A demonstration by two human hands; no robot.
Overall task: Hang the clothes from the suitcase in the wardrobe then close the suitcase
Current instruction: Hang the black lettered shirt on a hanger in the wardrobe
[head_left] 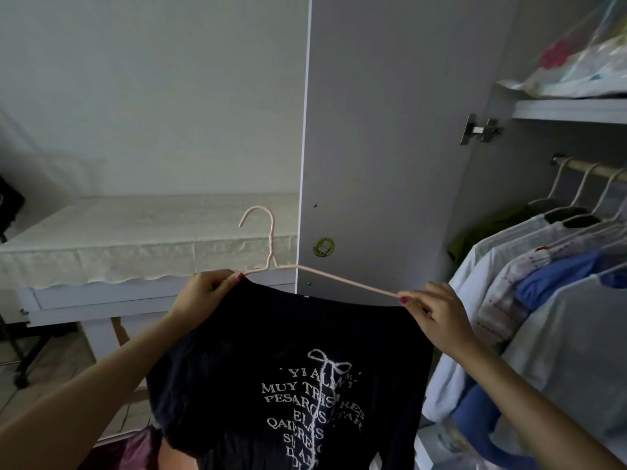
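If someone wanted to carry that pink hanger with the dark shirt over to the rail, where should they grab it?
Probably at the neck of the pink hanger, just below its hook, pinched from the front or the side. That twisted stem stands bare above the dark shirt, so the hook stays free for the rail. Right now the left hand and right hand pinch the shirt's shoulders at the hanger's arms.

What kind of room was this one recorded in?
Most likely a bedroom: an open wardrobe door, a rail of hung shirts, and a cloth-covered table against the wall.
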